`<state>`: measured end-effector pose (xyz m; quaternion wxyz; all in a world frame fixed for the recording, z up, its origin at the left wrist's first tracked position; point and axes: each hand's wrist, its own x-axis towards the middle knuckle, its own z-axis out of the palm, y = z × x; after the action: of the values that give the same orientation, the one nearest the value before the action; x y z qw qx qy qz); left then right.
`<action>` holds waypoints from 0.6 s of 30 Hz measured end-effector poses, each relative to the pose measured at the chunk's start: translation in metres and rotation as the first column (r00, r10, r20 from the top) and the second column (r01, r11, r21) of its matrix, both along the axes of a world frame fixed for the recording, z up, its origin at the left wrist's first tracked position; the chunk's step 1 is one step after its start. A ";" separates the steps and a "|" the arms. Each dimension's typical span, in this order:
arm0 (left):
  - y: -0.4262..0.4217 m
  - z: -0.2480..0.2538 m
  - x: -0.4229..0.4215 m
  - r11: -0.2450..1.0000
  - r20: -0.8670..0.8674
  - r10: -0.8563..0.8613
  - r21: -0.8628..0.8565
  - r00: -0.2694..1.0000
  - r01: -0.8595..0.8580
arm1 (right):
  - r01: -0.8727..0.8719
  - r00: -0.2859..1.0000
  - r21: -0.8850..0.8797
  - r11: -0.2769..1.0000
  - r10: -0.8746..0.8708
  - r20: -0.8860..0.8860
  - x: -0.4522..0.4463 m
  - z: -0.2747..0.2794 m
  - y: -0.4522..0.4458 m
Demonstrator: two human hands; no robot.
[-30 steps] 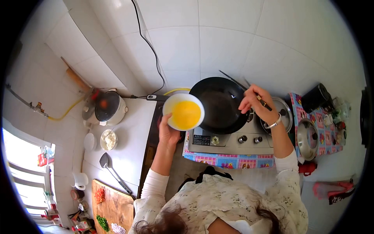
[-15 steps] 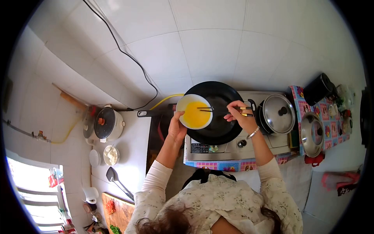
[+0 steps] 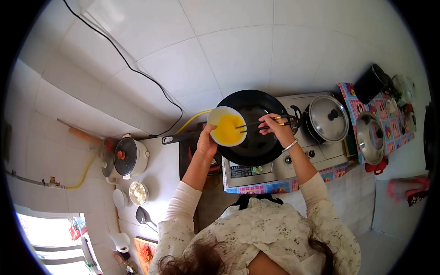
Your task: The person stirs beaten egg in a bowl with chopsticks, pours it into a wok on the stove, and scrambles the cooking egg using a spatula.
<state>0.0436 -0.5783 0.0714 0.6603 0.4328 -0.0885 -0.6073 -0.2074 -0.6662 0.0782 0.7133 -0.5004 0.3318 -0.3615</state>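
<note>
My left hand (image 3: 207, 141) grips the rim of a white bowl (image 3: 212, 120) holding yellow liquid that looks like beaten egg (image 3: 228, 129). The bowl is over the left part of a black wok (image 3: 256, 153). My right hand (image 3: 275, 127) is closed around dark chopsticks (image 3: 252, 125), and their tips reach into the bowl from the right. The wok rests on a steel gas stove (image 3: 277, 175), its long handle (image 3: 183, 137) pointing left.
Right of the wok stands a pot with a steel lid (image 3: 322, 120); another lid (image 3: 365, 137) lies on patterned cloth. On the left counter are a lidded cooker (image 3: 129, 158), a small bowl (image 3: 138, 193), a spatula (image 3: 143, 215) and a cutting board (image 3: 143, 261).
My right hand has moved from over the wok's right side to the bowl, bringing the chopsticks into the yellow liquid. My left hand still holds the bowl. The view has shifted.
</note>
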 end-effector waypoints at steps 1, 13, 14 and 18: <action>-0.003 0.001 0.000 1.000 0.012 -0.002 0.006 1.000 0.002 | 0.055 0.998 -0.017 0.998 -0.054 0.018 0.001 0.000 0.000; -0.024 -0.014 -0.007 0.993 0.098 -0.114 -0.006 0.989 0.115 | 0.091 0.988 -0.101 0.991 -0.102 -0.113 -0.018 0.005 0.000; -0.026 -0.016 -0.009 0.993 0.092 -0.118 -0.001 0.989 0.119 | 0.101 0.985 -0.099 0.990 -0.113 -0.130 -0.019 0.006 0.000; -0.031 -0.017 -0.019 0.990 0.101 -0.136 0.032 0.986 0.134 | 0.128 0.978 -0.108 0.986 -0.143 -0.149 -0.027 0.002 0.002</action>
<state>0.0249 -0.6090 0.0540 0.6067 0.4648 -0.1437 -0.6287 -0.2342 -0.6640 0.0803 0.6334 -0.5378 0.4018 -0.3848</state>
